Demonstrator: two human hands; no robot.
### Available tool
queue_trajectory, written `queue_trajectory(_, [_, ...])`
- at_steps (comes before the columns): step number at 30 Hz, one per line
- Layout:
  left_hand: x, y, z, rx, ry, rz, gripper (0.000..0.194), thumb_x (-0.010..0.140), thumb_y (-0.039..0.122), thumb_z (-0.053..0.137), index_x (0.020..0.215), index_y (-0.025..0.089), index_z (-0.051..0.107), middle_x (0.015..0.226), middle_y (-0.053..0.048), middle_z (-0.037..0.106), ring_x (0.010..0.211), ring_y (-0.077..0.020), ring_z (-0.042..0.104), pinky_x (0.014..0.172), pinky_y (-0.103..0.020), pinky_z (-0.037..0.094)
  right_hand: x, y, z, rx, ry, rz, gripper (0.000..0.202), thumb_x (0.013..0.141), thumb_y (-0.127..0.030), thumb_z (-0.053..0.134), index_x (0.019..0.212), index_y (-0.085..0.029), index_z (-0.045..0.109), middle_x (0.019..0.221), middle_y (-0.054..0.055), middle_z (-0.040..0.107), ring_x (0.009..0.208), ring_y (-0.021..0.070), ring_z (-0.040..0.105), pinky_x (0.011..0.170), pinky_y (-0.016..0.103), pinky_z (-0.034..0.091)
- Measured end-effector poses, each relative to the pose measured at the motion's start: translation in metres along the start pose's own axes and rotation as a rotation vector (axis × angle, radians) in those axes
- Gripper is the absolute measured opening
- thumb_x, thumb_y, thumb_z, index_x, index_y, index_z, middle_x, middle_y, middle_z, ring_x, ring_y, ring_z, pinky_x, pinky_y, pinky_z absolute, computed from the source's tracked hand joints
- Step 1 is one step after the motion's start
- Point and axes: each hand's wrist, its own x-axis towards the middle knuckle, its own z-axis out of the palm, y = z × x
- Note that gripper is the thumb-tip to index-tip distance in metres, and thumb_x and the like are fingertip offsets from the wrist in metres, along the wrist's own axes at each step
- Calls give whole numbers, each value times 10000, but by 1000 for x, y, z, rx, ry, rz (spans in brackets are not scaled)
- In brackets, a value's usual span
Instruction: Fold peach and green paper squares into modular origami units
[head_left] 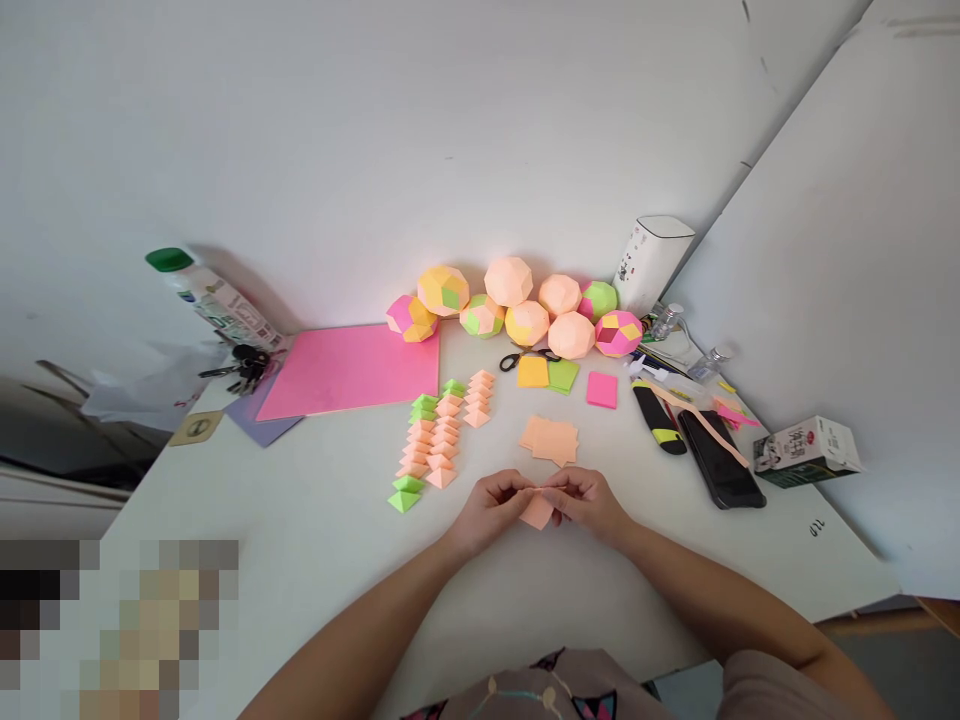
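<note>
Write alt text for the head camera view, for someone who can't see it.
Left hand and right hand pinch a peach paper piece above a white table. Beyond lie rows of folded pieces, paper squares and multicoloured paper balls.

1 white table stands against pale, plain walls.

Your one head view looks forward and down from twelve o'clock above your hands, taking in the whole desk
</note>
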Motion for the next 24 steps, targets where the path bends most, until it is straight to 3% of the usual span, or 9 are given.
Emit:
queue_trajectory(5, [0, 1, 5, 44, 42, 15, 247, 753, 370, 610, 659, 145, 571, 619, 9, 547, 561, -92, 443, 539, -222, 338, -1, 1, 0, -12, -40, -26, 163, 783, -318, 646, 755, -157, 640, 631, 5, 615, 531, 113, 587, 505, 232, 455])
queue_trajectory(13, [1, -5, 2, 36, 74, -27, 274, 763, 420, 604, 713, 151, 611, 630, 1, 583, 593, -115, 501, 547, -227, 368, -1, 2, 2, 35, 82, -61, 166, 800, -330, 622, 806, -166, 644, 627, -7, 589, 500, 105, 578, 466, 219, 446])
queue_trajectory(19, [2, -8, 0, 21, 41, -6, 284, 752, 418, 622, 660, 150, 608, 593, 9, 568, 572, -112, 496, 549, -235, 372, -3, -3, 3, -51, 22, -25, 178, 816, -328, 601, 845, -166, 669, 654, 10, 617, 541, 118, 597, 495, 223, 457])
queue_trajectory(24, [3, -8, 1, -21, 62, -3, 279, 751, 427, 626, 730, 149, 637, 638, -5, 613, 601, -120, 526, 561, -237, 389, -2, -1, 4, -61, 55, -62, 195, 821, -339, 595, 846, -161, 670, 671, 13, 616, 529, 114, 596, 482, 220, 453])
